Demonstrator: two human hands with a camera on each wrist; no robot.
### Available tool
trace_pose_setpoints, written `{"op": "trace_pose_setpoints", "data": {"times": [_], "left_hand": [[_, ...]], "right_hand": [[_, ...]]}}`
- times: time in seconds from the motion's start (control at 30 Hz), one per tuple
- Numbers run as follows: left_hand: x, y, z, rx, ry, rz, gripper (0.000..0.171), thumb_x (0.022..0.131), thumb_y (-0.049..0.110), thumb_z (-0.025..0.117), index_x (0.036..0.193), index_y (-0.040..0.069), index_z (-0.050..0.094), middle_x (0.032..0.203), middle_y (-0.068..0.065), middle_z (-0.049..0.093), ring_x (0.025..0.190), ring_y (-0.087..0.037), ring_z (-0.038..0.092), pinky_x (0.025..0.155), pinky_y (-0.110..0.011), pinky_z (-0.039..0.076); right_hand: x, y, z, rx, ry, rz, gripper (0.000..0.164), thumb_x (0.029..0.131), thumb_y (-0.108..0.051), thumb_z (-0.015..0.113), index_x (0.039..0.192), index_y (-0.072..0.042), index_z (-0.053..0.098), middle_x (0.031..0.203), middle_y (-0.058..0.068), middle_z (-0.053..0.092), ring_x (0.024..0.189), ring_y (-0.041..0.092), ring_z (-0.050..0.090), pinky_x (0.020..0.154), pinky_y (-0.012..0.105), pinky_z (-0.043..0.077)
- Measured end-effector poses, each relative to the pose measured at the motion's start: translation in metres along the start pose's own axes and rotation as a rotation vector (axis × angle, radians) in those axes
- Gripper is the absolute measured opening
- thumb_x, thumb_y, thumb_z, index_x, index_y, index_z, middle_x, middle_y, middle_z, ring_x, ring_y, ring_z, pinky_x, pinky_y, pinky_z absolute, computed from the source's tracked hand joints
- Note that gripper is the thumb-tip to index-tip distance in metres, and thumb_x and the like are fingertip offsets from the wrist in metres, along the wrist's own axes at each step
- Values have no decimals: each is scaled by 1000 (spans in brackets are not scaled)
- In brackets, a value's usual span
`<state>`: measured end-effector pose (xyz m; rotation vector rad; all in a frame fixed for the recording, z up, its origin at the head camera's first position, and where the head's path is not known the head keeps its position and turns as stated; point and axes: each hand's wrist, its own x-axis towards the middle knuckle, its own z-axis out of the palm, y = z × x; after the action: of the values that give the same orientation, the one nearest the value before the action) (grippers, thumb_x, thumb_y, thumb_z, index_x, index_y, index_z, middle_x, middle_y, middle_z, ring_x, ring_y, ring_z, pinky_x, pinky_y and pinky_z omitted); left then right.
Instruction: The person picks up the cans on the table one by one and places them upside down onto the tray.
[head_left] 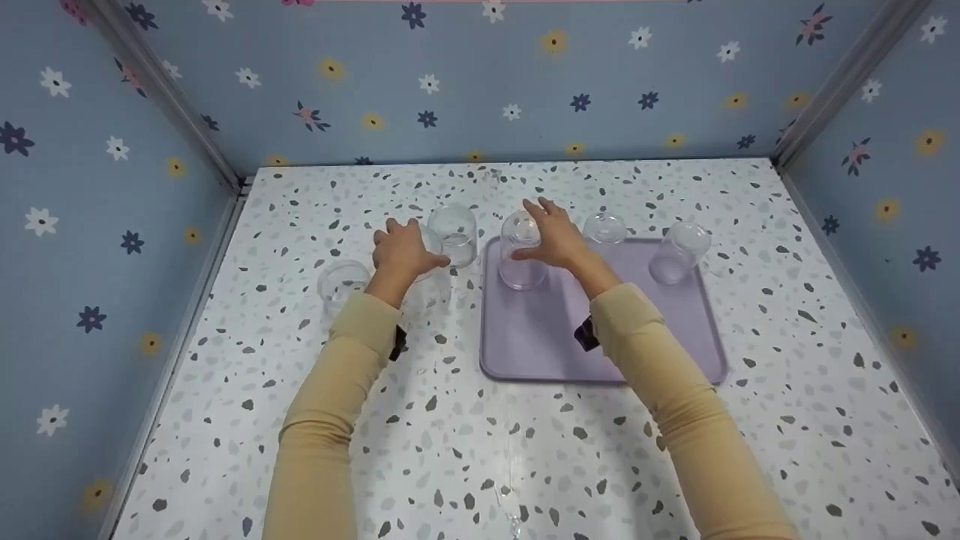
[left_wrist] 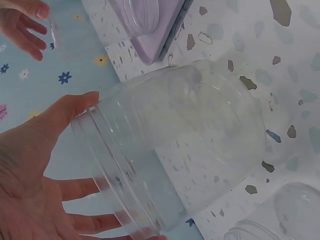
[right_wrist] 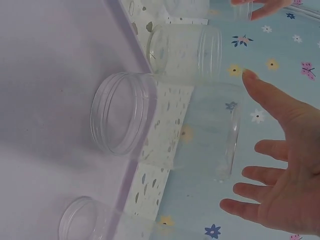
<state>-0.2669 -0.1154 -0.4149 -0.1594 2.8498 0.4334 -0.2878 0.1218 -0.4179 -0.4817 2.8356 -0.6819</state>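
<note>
My left hand [head_left: 402, 253] grips a clear jar [left_wrist: 195, 125] around its threaded rim, the thumb on the near side and the fingers across from it; the jar stands rim up on the left. Over the purple tray [head_left: 540, 352], my right hand [head_left: 556, 238] spreads its fingers close about another clear jar [right_wrist: 185, 130]. That jar stands upside down, its threaded mouth on the tray's back left corner. In the right wrist view a small gap shows between the fingers and the jar's base.
A clear jar [head_left: 454, 236] stands behind my left hand, and another [head_left: 341, 285] to its left. Two more transparent containers, one at the tray's back edge [head_left: 605, 228] and one at its right [head_left: 677, 255], stand near my right hand. Flowered walls [head_left: 480, 82] enclose the speckled table [head_left: 420, 465].
</note>
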Motion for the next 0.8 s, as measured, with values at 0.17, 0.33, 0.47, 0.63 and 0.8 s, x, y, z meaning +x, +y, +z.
{"op": "trace_pose_setpoints", "data": {"times": [0.17,0.33,0.47,0.63,0.8], "left_hand": [[-7,2,1,-27,22,40,86,71,50,66,135,3,34,133,-29,26,114,-45,32,80,-48,43],[-12,4,2,-62,60,73,86,70,51,67,133,2,37,128,-28,33,112,-45,35,83,-49,41],[-16,6,4,-80,60,83,88,69,53,66,136,5,33,129,-27,32,115,-44,33,83,-53,40],[-20,8,8,-124,57,80,90,69,54,66,138,9,30,137,-28,22,120,-47,26,81,-62,36],[-25,10,13,-143,84,113,89,69,54,66,137,9,32,133,-27,29,116,-49,30,83,-57,38]], "right_hand": [[-5,4,0,40,21,-13,86,74,-32,72,140,-7,23,143,19,15,130,34,16,102,46,22],[-11,9,0,74,55,-53,82,75,-30,71,139,-6,26,143,20,18,129,34,18,102,44,22],[-18,13,1,93,84,-98,79,76,-29,70,138,-4,27,142,21,19,129,34,19,102,44,23],[-26,15,4,98,123,-147,76,77,-29,69,137,-3,30,140,22,22,127,34,22,101,45,24],[-34,16,8,129,160,-174,74,77,-30,69,137,-5,32,139,21,25,126,34,25,99,46,26]]}}
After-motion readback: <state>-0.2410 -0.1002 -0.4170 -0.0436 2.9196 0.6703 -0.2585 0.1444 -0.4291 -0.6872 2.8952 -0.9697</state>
